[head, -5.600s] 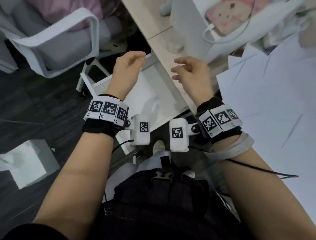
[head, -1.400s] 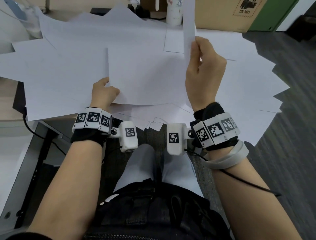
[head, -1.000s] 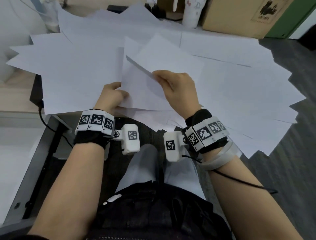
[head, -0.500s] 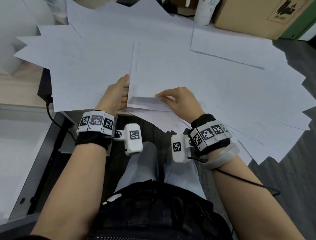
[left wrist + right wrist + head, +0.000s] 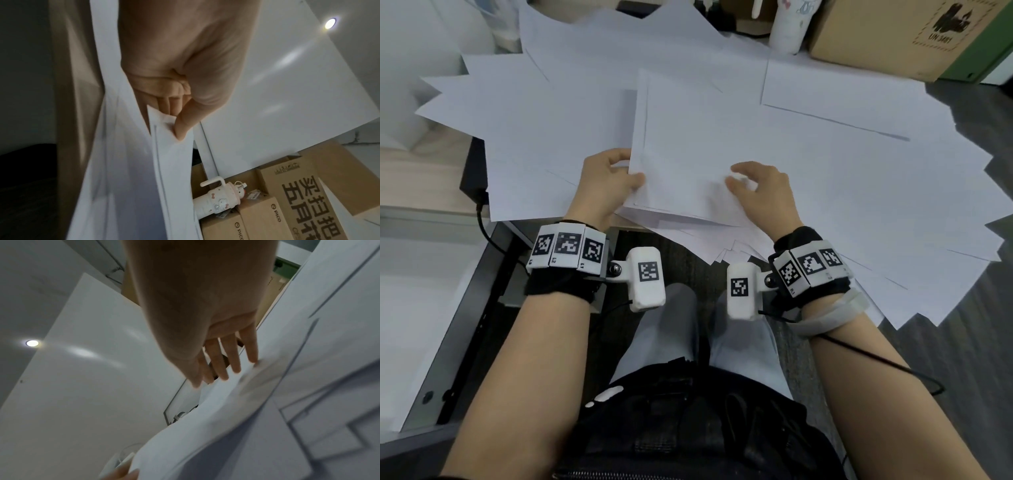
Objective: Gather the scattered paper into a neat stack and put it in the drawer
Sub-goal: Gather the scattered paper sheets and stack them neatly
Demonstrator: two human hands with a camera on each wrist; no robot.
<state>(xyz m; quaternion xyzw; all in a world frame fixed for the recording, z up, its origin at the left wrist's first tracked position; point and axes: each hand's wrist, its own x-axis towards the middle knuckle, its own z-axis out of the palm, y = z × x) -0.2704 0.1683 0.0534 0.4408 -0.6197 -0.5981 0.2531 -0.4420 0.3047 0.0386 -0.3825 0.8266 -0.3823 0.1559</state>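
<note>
Paper covers nearly the whole table in one loose, overlapping fan, and many corners hang over the near and right edges. I cannot count the sheets exactly; there are certainly dozens, all white and of the same size as far as I can see.

Each sheet looks very light, thin and floppy, and smooth enough to slide over its neighbours. I judge that one sheet bends when it is lifted by a corner, so it is better to take an edge between thumb and fingers, or to push flat with the palm so that the sheets slide together.

The left hand pinches the left edge of a small stack near the front of the table, thumb on top and fingers under; at least two or three sheets are visible in this grip. The right hand is released, its fingers stretched and only touching the top sheet.

Behind the papers stand one pale bottle and one cardboard box in the head view. The drawer I take to be the white compartment on the left.
</note>
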